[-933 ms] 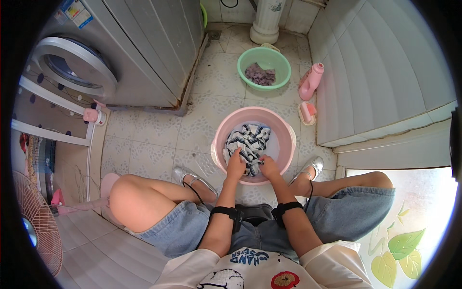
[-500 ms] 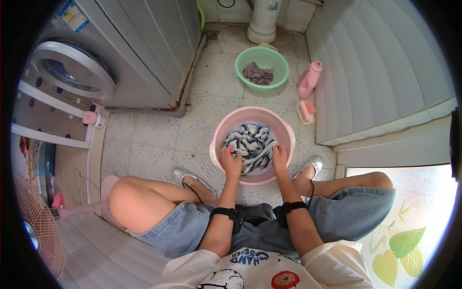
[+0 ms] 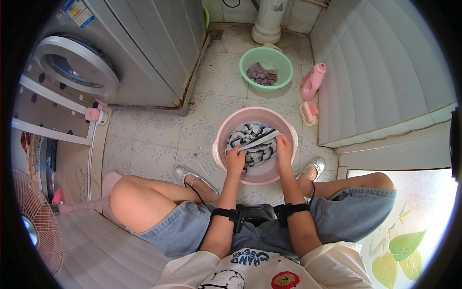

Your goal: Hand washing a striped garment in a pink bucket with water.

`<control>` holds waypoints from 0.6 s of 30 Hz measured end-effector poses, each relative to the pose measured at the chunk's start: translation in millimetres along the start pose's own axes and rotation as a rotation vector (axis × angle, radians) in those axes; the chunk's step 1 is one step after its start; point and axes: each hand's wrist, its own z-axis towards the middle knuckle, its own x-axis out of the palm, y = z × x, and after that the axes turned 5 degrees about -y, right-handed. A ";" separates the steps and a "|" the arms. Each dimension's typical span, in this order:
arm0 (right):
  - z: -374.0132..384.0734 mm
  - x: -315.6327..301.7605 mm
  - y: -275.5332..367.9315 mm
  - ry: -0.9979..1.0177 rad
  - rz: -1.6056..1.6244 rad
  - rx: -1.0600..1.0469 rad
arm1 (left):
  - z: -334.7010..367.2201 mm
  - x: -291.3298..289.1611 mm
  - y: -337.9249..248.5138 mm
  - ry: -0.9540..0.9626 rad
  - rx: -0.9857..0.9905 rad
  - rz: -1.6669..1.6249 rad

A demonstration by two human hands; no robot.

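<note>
Holds striped cloth (image 3: 255, 144), partly stretched between left hand (image 3: 235, 160) and right hand (image 3: 284, 150), in the near pink basin (image 3: 257, 112). Has a green basin (image 3: 283, 66) with purplish cloth (image 3: 262, 74) beyond, a pink bottle (image 3: 314, 83) right of it, a washing machine (image 3: 125, 62) far left.

R hand (image 3: 284, 148) has swung out twd the right edge of the pink basin (image 3: 255, 114), well away from L hand (image 3: 235, 160); striped cloth (image 3: 260, 140), bunched nr the near edge a sec ago, now stretches btwn 'em, baring water (image 3: 261, 169) there.

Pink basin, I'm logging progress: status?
Left hand and right hand gripping striped cloth. One fold stretched between them, rest bunched in pink basin. Green basin beyond, standing apart.
</note>
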 end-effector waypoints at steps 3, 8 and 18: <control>9.4 -19.9 -4.8 -0.004 -0.124 0.037 | 0.5 0.1 -4.8 -0.075 0.008 -0.086; 9.5 -32.4 -18.5 -0.015 -0.243 0.138 | -6.8 1.3 -3.0 -0.013 -0.041 -0.005; 8.0 -42.1 -32.4 0.017 -0.165 0.307 | -8.2 7.5 4.8 0.089 -0.061 -0.199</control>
